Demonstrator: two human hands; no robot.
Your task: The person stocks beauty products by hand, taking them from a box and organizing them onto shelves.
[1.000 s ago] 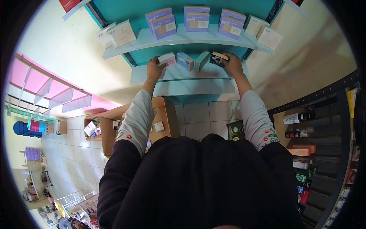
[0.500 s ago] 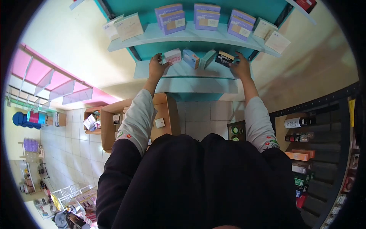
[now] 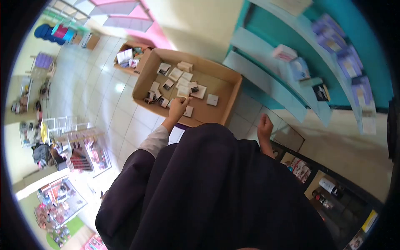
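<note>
One risk: left hand [image 3: 177, 109] (grip unclear) pressing carelessly could dent boxes [image 3: 175, 74] in carton [image 3: 208, 69]; right hand [image 3: 265, 128] curled closed, nothing visible.

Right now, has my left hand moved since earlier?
Yes: your left hand has moved away from the pink-and-white box on the shelf, leftward to the large cardboard box.
</note>
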